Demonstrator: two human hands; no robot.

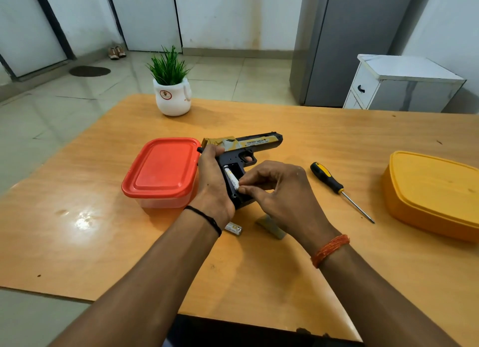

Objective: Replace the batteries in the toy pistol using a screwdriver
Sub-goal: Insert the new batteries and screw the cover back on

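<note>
Toy pistol [248,149], mid-table, grip bay open, gripped by left hand [212,181]; right hand [274,188] pinched a battery [231,179] half-seated; second battery [233,228], cover [270,226], screwdriver [334,186] lay unused nearby.

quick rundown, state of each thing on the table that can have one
toy pistol: gripped by left hand, battery bay open
battery: partly in the bay, pinched by right hand
spare battery: loose on table
cover plate: off, on table
screwdriver: lying unused
red box: lid on
yellow box: lid on
</note>
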